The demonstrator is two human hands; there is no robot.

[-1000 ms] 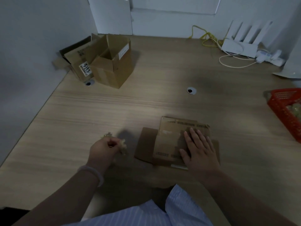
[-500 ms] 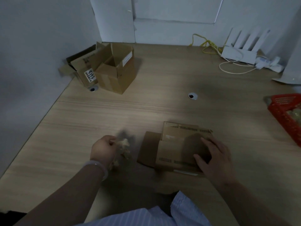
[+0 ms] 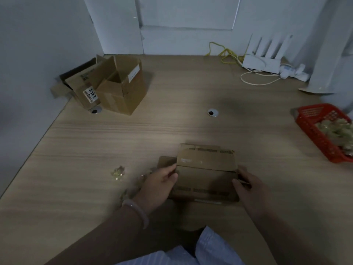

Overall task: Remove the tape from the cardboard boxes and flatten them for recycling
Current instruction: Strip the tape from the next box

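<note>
Surface: pale wooden table [image 3: 172, 127], dimly lit, set against grey walls.
Flattened box [image 3: 206, 169]: lies near the front edge of the table, between both hands.
Left hand [image 3: 160, 186]: thumb and curled fingers grip the box's left edge.
Right hand [image 3: 248, 190]: fingers curled around the box's right edge.
Tape wad [image 3: 118, 172]: crumpled, left of the left hand.
Open boxes [image 3: 122, 92]: far left corner.
Red basket [image 3: 313, 134]: right edge.

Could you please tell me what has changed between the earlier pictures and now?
The left hand let go of the tape wad and moved right to grip the flattened box at its left edge. The right hand slid off its top to grip its right edge. The open boxes and red basket stayed.
</note>
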